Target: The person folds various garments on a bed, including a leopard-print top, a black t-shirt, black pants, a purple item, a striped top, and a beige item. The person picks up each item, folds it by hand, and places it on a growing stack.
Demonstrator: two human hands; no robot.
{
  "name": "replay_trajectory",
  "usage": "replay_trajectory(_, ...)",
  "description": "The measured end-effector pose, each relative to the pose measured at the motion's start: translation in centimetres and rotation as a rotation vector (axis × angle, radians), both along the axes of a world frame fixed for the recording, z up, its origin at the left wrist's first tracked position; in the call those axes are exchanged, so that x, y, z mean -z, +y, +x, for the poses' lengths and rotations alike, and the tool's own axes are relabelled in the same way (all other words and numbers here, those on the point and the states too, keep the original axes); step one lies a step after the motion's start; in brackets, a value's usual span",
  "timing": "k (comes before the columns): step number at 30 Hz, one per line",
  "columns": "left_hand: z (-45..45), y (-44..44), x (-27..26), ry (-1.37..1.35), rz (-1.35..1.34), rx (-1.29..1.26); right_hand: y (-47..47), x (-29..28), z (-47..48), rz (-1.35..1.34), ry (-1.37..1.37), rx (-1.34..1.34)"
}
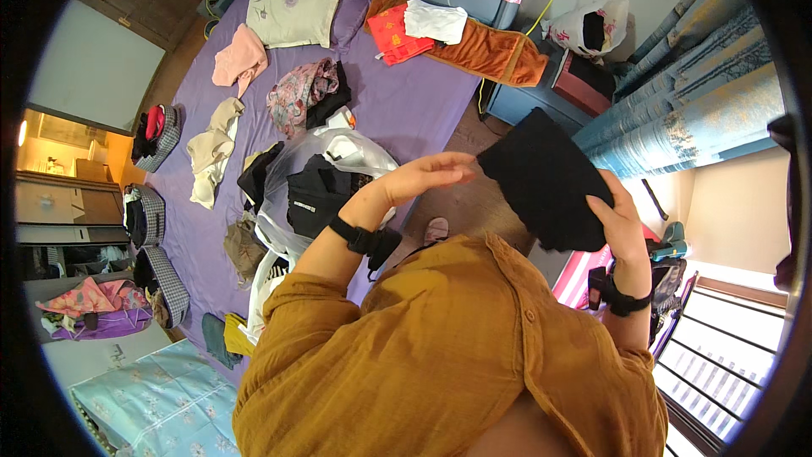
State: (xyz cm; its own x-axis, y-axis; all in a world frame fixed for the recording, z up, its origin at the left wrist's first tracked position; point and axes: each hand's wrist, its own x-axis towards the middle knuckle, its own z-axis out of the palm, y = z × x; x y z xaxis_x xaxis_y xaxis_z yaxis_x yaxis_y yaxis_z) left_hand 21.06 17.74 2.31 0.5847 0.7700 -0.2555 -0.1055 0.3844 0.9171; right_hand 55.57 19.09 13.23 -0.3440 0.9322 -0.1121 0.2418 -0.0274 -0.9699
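Note:
My right hand (618,219) grips the right edge of a folded black cloth (539,181), thumb on top, holding it up over the floor beside the bed. At the cloth's left corner is my left hand (428,178), its fingers extended; whether the fingertips touch the cloth is unclear. Under my left forearm, a clear plastic bag (279,203) with black clothing (317,197) lies on the purple bedsheet (425,95). Farther up the bed are a floral garment (301,95) with black cloth, a pink cloth (241,57) and a beige bra (212,155).
Checked fabric bins (152,212) of clothes line the bed's far left edge. A pillow (295,6), a red cloth (399,35), a white cloth (434,20) and a brown cloth (488,54) lie by the headboard. A blue nightstand (523,103) and curtains (691,108) stand at right.

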Motion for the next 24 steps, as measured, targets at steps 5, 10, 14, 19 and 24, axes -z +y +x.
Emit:
replay_trajectory(5,-3.1,-1.7,3.0,0.108,-0.221,0.035,2.4,-0.7,-5.7,-0.211,0.391,0.193)
replay_trajectory(10,-2.9,-0.4,4.4,-0.089,-0.332,-0.053,3.4,-1.9,-10.2,-0.46,0.806,0.051)
replay_trajectory(14,-2.4,1.2,2.9,-0.541,-0.243,-0.132,2.3,-1.3,-11.4,-0.595,1.006,-0.067)
replay_trajectory(19,-0.8,2.6,0.4,-0.731,-0.336,-0.228,2.7,2.0,-12.0,-0.645,0.731,-0.061)
replay_trajectory(24,0.2,4.0,-0.2,-0.725,-0.416,-0.194,3.8,5.1,-10.7,-0.238,0.024,-0.07)
